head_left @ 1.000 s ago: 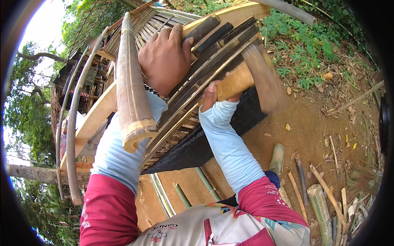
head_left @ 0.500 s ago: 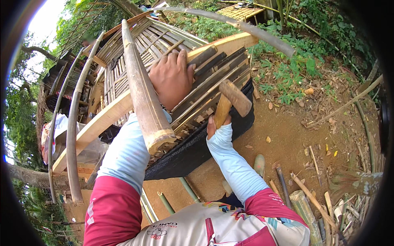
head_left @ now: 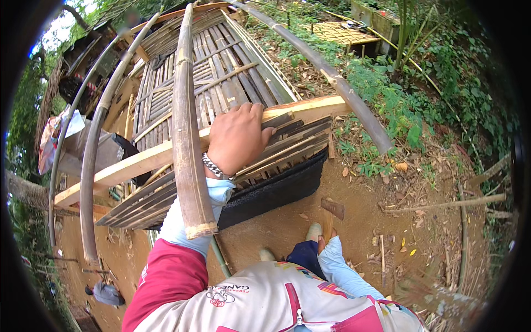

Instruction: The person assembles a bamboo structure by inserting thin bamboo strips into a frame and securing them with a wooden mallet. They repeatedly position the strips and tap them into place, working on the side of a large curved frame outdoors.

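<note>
My left hand (head_left: 238,135) is closed over a pale sawn wooden beam (head_left: 310,108), with its thumb by the cut ends of dark bamboo slats (head_left: 287,126). A chain bracelet (head_left: 214,167) is round that wrist. My right hand (head_left: 326,242) hangs low by my leg, closed round the handle of a hammer (head_left: 332,208) with a thick brown head. A thick bamboo pole (head_left: 187,110) rests across the beam just left of my left hand. Stacked slats (head_left: 260,160) lie below the beam, above a black sheet (head_left: 282,191).
Thinner curved poles (head_left: 99,127) stand out at the left and another pole (head_left: 337,77) at the right. Beyond the beam spreads a bamboo slat frame (head_left: 221,72). Plants, sticks (head_left: 442,205) and dry leaves cover ground at the right. A person (head_left: 105,293) is at the lower left.
My right hand has lowered the hammer from beside the slats down to my leg. My left hand stays on the beam. The view has shifted, showing more of the slat frame.
</note>
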{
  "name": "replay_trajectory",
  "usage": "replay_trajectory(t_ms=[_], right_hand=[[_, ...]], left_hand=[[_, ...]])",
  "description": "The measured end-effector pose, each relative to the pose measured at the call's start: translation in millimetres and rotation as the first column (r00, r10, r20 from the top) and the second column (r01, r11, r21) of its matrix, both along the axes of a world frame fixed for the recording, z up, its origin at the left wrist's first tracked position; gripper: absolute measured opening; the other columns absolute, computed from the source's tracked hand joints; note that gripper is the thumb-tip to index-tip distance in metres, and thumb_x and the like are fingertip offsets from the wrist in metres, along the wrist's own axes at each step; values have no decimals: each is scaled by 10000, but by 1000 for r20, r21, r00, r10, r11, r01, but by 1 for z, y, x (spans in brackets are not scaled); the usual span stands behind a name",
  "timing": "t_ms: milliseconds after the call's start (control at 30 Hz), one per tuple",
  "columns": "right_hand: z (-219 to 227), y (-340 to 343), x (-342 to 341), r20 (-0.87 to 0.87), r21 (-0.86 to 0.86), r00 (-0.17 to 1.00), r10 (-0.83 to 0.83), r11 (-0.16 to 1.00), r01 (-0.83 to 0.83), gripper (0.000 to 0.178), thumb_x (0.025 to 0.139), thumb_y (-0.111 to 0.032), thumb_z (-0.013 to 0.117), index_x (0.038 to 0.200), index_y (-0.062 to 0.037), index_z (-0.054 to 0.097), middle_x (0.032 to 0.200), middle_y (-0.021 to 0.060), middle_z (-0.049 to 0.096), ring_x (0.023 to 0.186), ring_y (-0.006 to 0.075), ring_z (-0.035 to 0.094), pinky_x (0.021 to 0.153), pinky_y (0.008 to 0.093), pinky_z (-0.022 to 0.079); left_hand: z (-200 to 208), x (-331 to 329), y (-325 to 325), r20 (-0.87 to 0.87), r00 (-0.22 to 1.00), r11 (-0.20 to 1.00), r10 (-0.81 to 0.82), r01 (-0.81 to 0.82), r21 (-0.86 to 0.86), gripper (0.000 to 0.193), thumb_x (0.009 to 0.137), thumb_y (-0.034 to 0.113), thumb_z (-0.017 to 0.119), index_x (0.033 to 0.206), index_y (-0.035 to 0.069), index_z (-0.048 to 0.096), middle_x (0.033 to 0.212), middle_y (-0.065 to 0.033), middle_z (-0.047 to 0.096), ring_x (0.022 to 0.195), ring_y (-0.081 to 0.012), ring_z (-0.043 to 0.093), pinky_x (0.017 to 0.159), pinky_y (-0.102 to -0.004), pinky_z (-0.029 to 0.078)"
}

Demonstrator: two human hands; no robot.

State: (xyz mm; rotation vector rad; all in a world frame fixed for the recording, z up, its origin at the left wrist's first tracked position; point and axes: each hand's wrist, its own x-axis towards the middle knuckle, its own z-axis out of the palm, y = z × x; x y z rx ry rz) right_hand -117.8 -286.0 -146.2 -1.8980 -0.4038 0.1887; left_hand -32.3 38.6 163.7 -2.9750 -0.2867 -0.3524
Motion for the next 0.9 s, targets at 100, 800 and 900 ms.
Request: replay_trajectory(t_ms=[100,800,900], right_hand=[[35,-6,34,-133,-85,984,117,988,-129,370,896,-84,544,1258,-44,480,906,110,573,792,196,567,746,321,470],[60,19,117,-42,-281,829,557,790,-545,358,880,-151,599,1221,-55,554,916,217,629,844,320,636,768,396,495],[60,35,114,-71,-312,752,656,701,-641,355,878,-151,598,1218,-54,558,924,217,631,853,322,637,773,398,495]], left_hand=[[1,0,2,15,1000,998,18,-18,-57,430,810,361,693,1080,41,595,951,-108,628,915,-284,625,774,-397,481],[-54,-74,-30,574,811,945,-116,267,-187,467,794,301,721,1189,103,571,1250,-95,552,1249,-275,472,1084,-517,289],[-113,-160,-2,628,723,955,288,-163,-250,546,760,303,735,1211,63,544,1261,-118,512,1255,-301,439,1081,-521,280]])
